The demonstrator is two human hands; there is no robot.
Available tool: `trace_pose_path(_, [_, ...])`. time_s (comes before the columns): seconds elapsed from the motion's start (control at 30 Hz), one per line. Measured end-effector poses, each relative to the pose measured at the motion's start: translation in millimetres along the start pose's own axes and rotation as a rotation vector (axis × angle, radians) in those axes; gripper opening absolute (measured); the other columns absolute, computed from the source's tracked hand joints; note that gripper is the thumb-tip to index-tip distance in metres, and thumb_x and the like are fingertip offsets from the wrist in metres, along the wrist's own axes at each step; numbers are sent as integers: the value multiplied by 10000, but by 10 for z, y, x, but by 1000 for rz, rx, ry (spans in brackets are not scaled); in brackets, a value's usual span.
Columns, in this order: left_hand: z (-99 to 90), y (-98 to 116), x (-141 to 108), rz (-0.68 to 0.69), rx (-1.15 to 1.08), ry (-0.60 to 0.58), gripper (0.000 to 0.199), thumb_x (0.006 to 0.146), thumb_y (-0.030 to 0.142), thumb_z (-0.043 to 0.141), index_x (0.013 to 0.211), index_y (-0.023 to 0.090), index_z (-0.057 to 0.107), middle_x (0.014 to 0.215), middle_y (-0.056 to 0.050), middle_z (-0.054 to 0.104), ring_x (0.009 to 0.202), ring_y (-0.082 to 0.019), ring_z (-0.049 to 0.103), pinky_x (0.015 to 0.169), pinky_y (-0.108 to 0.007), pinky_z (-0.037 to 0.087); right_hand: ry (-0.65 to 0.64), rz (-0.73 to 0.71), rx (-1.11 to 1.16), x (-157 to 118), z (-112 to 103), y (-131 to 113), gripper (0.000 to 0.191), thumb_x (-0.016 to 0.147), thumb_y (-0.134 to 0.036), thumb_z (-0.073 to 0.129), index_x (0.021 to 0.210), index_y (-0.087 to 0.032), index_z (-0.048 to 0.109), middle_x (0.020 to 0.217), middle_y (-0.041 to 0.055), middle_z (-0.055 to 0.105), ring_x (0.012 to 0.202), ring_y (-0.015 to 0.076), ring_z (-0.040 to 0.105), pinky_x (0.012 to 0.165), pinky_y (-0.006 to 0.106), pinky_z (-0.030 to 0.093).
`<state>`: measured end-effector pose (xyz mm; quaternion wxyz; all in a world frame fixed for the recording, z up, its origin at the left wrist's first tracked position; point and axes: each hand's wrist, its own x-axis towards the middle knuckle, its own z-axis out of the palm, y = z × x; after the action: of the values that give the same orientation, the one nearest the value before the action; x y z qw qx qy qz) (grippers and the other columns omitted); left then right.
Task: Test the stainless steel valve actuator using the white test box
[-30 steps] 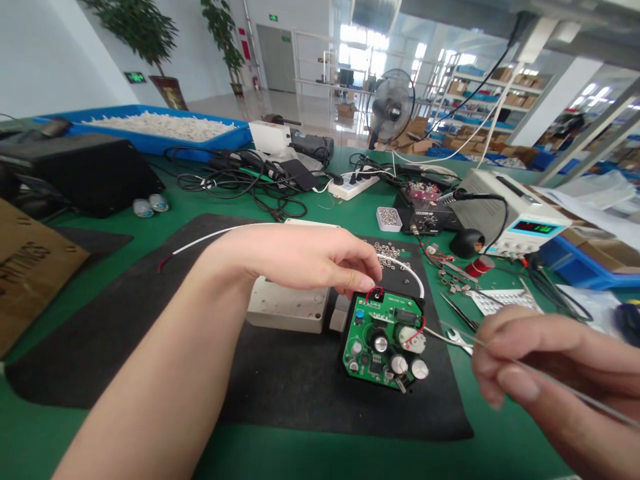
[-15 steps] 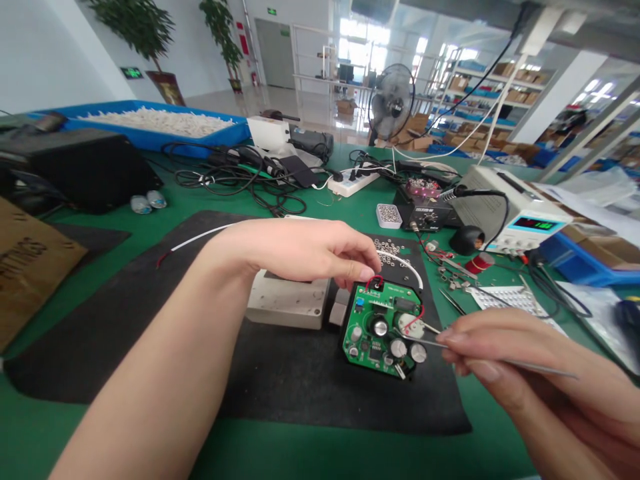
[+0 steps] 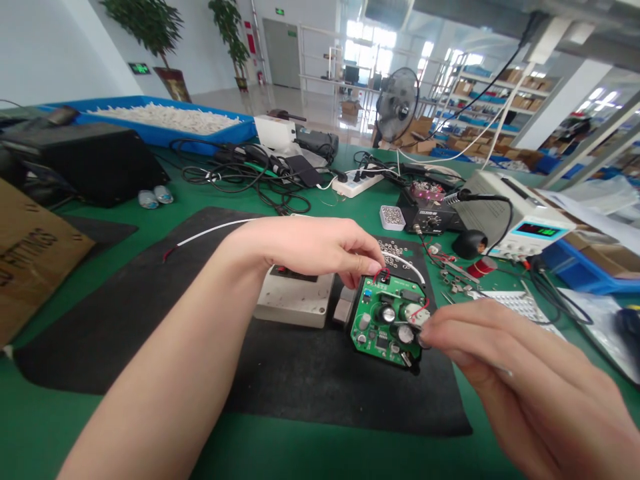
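Observation:
A green circuit board (image 3: 373, 323) in a black housing stands tilted toward me, with capacitors and red wires on its face. My left hand (image 3: 333, 247) reaches over from the left and grips its top edge between thumb and fingers. Close to the board's right side, my right hand (image 3: 495, 347) pinches thin metal tweezers (image 3: 506, 372), mostly hidden by the fingers. The tips are near the white round component (image 3: 414, 313) and the capacitors; contact is unclear. A white cable (image 3: 407, 263) runs behind the board's top right corner.
Behind the board, a pale box (image 3: 293, 307) rests on the black mat (image 3: 300, 380). Small metal nuts (image 3: 395, 248) lie beyond. At right are a soldering station (image 3: 425, 217), a power supply (image 3: 515, 213) and a red wire spool (image 3: 481, 265). Black cables (image 3: 240, 167) tangle at the back.
My right hand has moved left and closer to the board, covering more of the tweezers. My left hand keeps its grip on the board. The whole view has shifted slightly.

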<state>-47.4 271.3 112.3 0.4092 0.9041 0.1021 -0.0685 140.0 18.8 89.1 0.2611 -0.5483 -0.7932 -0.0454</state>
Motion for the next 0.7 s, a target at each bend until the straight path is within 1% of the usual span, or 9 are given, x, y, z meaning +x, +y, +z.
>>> trace_pose_path(0.1, [2, -12, 8, 15, 3, 0, 376, 1054, 454, 540, 1290, 221, 717, 1133, -46, 770, 961, -187, 718, 788, -227, 515, 5, -22, 37, 171, -23, -21, 260, 1053, -145, 526, 1223, -272, 677, 1217, 28, 724, 1101, 162, 717, 898, 237, 599])
trace_pose_path(0.17, [2, -15, 9, 29, 10, 0, 373, 1053, 452, 539, 1277, 218, 723, 1117, -45, 776, 953, -188, 720, 789, -230, 517, -11, -27, 55, 240, -45, -28, 232, 1073, -165, 517, 1215, -264, 671, 1197, 30, 723, 1077, 148, 717, 894, 223, 589])
trace_pose_path(0.3, [1, -11, 4, 19, 1, 5, 376, 1041, 453, 546, 1267, 217, 732, 1120, -50, 779, 958, -195, 720, 805, -238, 515, -19, 14, 78, 293, -54, -27, 208, 1076, -171, 549, 1223, -255, 670, 1200, 39, 707, 1096, 153, 701, 923, 228, 574])
trace_pose_path(0.43, [1, 1, 5, 7, -10, -2, 384, 1033, 458, 550, 1279, 222, 728, 1141, -47, 777, 972, -192, 718, 804, -229, 510, 17, 36, 158, 334, -21, -22, 138, 1070, -162, 597, 1149, -246, 674, 1123, 37, 722, 1033, 157, 699, 864, 242, 575])
trace_pose_path(0.53, [1, 10, 8, 21, -7, -8, 378, 1038, 454, 544, 1259, 211, 731, 1111, -49, 778, 953, -189, 717, 789, -223, 511, 31, 41, 196, 365, -5, -12, 116, 1078, -166, 583, 1100, -236, 673, 1102, 48, 733, 997, 170, 705, 825, 261, 579])
trace_pose_path(0.7, [-1, 12, 7, 32, 11, -4, 370, 1048, 442, 534, 1251, 206, 734, 1089, -48, 781, 943, -186, 723, 781, -213, 514, 32, 43, 210, 382, 10, 4, 120, 1087, -172, 581, 1126, -230, 678, 1106, 34, 733, 991, 148, 699, 881, 252, 563])
